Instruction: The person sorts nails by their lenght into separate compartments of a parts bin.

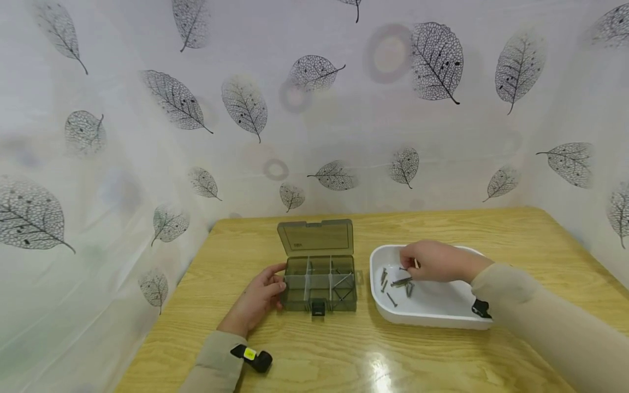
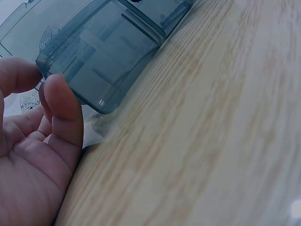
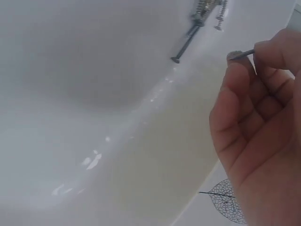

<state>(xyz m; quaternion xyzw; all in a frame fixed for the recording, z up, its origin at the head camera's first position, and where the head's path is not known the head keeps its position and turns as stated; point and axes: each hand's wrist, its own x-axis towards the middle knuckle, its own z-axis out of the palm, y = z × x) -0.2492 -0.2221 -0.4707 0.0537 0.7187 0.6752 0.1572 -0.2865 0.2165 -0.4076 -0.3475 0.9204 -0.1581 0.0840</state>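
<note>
A smoky clear compartment box (image 1: 319,281) stands on the table with its lid (image 1: 316,238) raised. My left hand (image 1: 259,300) grips the box's left edge; in the left wrist view the thumb and index finger close on its corner. Long thin screws (image 1: 342,281) lie in the right-hand compartments. Over the white tray (image 1: 432,315), my right hand (image 1: 434,262) pinches a slim metal screw (image 3: 245,54) between thumb and fingertips, its ends partly hidden. Several loose screws (image 1: 391,299) lie below that hand in the left part of the tray.
The wooden table (image 1: 304,349) runs back to a pale curtain (image 1: 334,125) printed with dark leaves, which also hangs along the left and right sides. A black latch (image 1: 318,309) juts from the box's front.
</note>
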